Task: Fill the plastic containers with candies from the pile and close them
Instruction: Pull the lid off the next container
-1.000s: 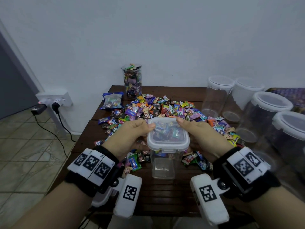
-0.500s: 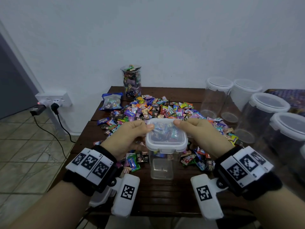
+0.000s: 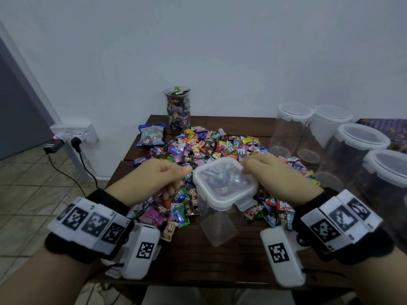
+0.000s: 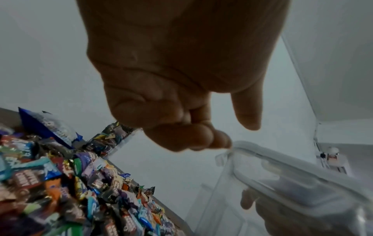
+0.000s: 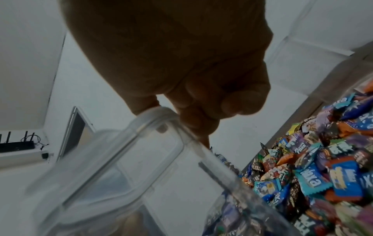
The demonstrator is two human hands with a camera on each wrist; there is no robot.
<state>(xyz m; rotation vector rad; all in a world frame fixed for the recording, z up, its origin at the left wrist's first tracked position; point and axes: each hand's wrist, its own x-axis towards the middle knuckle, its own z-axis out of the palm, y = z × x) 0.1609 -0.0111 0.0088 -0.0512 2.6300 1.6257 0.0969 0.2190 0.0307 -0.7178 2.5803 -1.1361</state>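
Note:
A clear square lid [image 3: 224, 183] hangs tilted above a small clear square container [image 3: 218, 227] on the wooden table [image 3: 220, 263]. My right hand [image 3: 247, 169] pinches the lid's far right corner between thumb and fingers, and the right wrist view shows the same grip [image 5: 161, 116] on the lid [image 5: 113, 167]. My left hand [image 3: 186, 170] is by the lid's left corner with its fingers [image 4: 201, 138] curled and the thumb apart, so it grips nothing. The lid's edge [image 4: 282, 167] lies just beside those knuckles. The pile of wrapped candies [image 3: 209, 148] spreads behind and around the container.
A tall clear jar full of candies [image 3: 178, 106] stands at the table's back, with a blue candy bag [image 3: 150, 135] to its left. Several empty lidded round containers [image 3: 290, 128] line the right side. A wall socket with plugs [image 3: 72, 134] is on the left.
The lid has turned and tilted, with its near tab now swung toward me. My left hand has let go of its corner while the right hand keeps hold.

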